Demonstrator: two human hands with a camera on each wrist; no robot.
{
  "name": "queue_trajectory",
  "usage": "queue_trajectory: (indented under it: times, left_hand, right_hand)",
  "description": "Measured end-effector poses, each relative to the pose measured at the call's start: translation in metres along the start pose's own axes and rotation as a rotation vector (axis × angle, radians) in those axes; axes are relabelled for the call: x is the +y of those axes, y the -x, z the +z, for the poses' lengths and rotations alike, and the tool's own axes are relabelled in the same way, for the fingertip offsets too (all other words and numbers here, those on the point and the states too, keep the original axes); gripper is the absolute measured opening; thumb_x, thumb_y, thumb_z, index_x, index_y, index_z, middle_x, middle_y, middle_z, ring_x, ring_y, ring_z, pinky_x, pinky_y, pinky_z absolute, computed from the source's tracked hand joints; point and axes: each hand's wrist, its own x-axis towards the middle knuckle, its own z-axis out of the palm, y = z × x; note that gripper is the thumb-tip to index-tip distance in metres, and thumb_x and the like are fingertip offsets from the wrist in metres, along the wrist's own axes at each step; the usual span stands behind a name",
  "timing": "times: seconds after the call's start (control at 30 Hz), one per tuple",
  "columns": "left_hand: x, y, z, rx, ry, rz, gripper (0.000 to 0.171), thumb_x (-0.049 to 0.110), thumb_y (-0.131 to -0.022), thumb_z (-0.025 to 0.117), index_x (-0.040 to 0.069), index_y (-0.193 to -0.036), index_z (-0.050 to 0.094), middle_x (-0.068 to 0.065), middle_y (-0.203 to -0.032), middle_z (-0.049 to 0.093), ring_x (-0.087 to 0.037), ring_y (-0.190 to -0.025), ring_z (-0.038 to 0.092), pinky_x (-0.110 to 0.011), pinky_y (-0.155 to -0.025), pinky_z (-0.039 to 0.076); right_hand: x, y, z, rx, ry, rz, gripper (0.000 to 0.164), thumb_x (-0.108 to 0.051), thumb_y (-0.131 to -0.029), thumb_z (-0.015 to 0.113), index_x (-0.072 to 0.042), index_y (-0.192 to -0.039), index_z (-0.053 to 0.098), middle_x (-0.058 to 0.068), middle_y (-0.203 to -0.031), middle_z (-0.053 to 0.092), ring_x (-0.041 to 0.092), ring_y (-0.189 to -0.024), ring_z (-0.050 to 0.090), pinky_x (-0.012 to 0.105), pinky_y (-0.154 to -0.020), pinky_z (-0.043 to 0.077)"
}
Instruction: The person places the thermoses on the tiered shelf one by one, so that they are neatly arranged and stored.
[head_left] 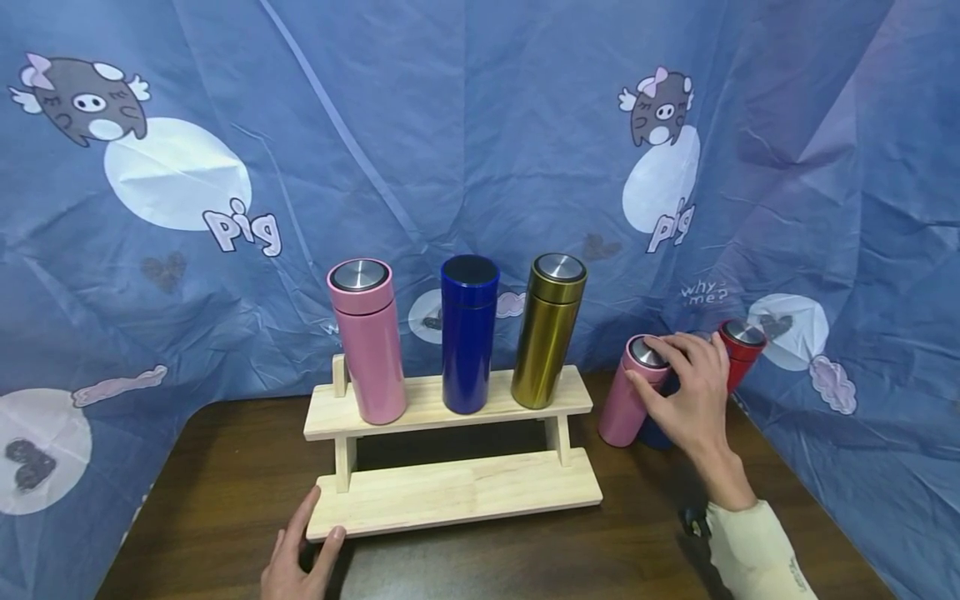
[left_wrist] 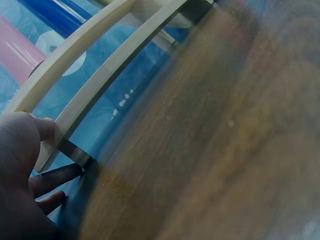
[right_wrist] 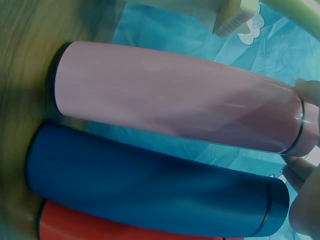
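My right hand [head_left: 693,387] grips a glossy pink cylindrical flask with a silver-topped lid [head_left: 622,408], thumb and fingers closed around its top. That flask is to the right of the two-tier pale wooden stand [head_left: 465,492]; I can't tell whether its base touches the dark brown wooden table [head_left: 637,542].

Just beside it, further right of the stand, is a dark blue cylindrical flask [right_wrist: 150,185], partly hidden from the head view by my hand, and past that a red cylindrical flask with a silver-topped lid [head_left: 742,354].

My left hand [head_left: 288,575] holds the stand at the front left corner of its lower tier, thumb at the front edge and fingers about the left end. On the stand's upper tier, left to right, are a second pink flask [head_left: 375,358], a bright blue flask with a dark top [head_left: 468,350] and a metallic gold flask [head_left: 551,342], all upright.
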Motion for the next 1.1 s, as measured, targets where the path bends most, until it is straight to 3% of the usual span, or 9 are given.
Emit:
queue_trajectory:
  times: [0.13,0.23,0.3,0.4,0.5,0.7,0.83,1.03,1.1]
  left_hand:
    - [-0.003,0.001,0.001,0.024,0.005,0.019,0.073,0.040,-0.109,0.072,0.012,-0.169,0.043,-0.032,-0.157,0.056,-0.057,-0.141,0.058,-0.076,-0.133,0.016]
    - [-0.003,0.001,0.001,0.029,0.007,0.017,0.073,0.040,-0.109,0.072,0.012,-0.169,0.043,-0.031,-0.158,0.056,-0.058,-0.141,0.057,-0.076,-0.133,0.016]
    - [-0.003,0.001,0.001,0.024,0.005,0.008,0.073,0.040,-0.108,0.072,0.013,-0.169,0.043,-0.030,-0.159,0.055,-0.057,-0.142,0.057,-0.075,-0.134,0.015]
    - [-0.002,0.000,0.000,0.009,-0.002,-0.008,0.074,0.041,-0.108,0.072,0.013,-0.170,0.042,-0.029,-0.161,0.053,-0.056,-0.145,0.054,-0.074,-0.134,0.014]
    - [-0.001,0.000,0.000,0.007,-0.005,-0.014,0.074,0.041,-0.108,0.072,0.012,-0.170,0.042,-0.030,-0.160,0.053,-0.055,-0.146,0.054,-0.074,-0.135,0.014]
    - [0.000,0.001,0.000,0.025,0.008,0.011,0.072,0.037,-0.108,0.073,0.012,-0.169,0.044,-0.032,-0.155,0.058,-0.054,-0.144,0.056,-0.074,-0.134,0.015]
    - [-0.001,0.000,-0.001,0.016,0.004,0.008,0.073,0.038,-0.108,0.072,0.012,-0.170,0.043,-0.032,-0.156,0.057,-0.054,-0.145,0.055,-0.073,-0.135,0.014]
    - [-0.003,-0.001,-0.002,-0.007,-0.011,-0.006,0.075,0.040,-0.108,0.072,0.013,-0.171,0.041,-0.033,-0.154,0.059,-0.054,-0.146,0.054,-0.073,-0.135,0.015]
    - [-0.003,-0.002,-0.002,-0.015,-0.014,-0.013,0.075,0.042,-0.109,0.071,0.013,-0.171,0.040,-0.032,-0.155,0.058,-0.054,-0.146,0.054,-0.073,-0.135,0.014]
  right_hand:
    - [-0.006,0.003,0.002,0.072,-0.057,0.014,0.056,-0.048,-0.090,0.084,-0.004,-0.126,0.082,0.027,-0.120,0.073,0.052,-0.119,0.061,0.076,-0.129,0.023]
    - [-0.012,0.005,0.002,0.120,-0.099,0.020,0.056,-0.048,-0.091,0.085,-0.004,-0.125,0.083,0.029,-0.120,0.072,0.052,-0.119,0.061,0.070,-0.130,0.026]
    - [-0.018,0.005,0.001,0.144,-0.139,0.037,0.054,-0.040,-0.088,0.087,-0.001,-0.125,0.082,0.032,-0.121,0.070,0.053,-0.118,0.061,0.054,-0.130,0.034]
    - [-0.034,0.001,-0.004,0.184,-0.212,0.076,0.051,-0.021,-0.081,0.089,0.004,-0.124,0.080,0.039,-0.122,0.066,0.050,-0.116,0.060,0.027,-0.118,0.043]
    - [-0.057,-0.007,-0.011,0.237,-0.286,0.133,0.048,-0.003,-0.077,0.089,0.011,-0.121,0.078,0.042,-0.122,0.062,0.040,-0.117,0.060,0.014,-0.107,0.048]
    - [-0.091,-0.021,-0.023,0.349,-0.438,0.228,0.047,0.015,-0.072,0.086,0.019,-0.118,0.074,0.039,-0.122,0.061,0.017,-0.116,0.064,0.015,-0.099,0.059]
    - [-0.095,-0.023,-0.025,0.390,-0.488,0.223,0.048,0.014,-0.070,0.087,0.019,-0.116,0.075,0.038,-0.121,0.063,0.020,-0.114,0.066,0.017,-0.098,0.061]
    - [-0.096,-0.021,-0.024,0.377,-0.547,0.230,0.052,0.013,-0.068,0.087,0.018,-0.118,0.075,0.018,-0.127,0.070,0.024,-0.116,0.068,0.019,-0.099,0.062]
    - [-0.103,-0.024,-0.025,0.381,-0.578,0.222,0.052,0.014,-0.067,0.087,0.019,-0.118,0.075,0.017,-0.127,0.070,0.025,-0.115,0.069,0.020,-0.098,0.063]
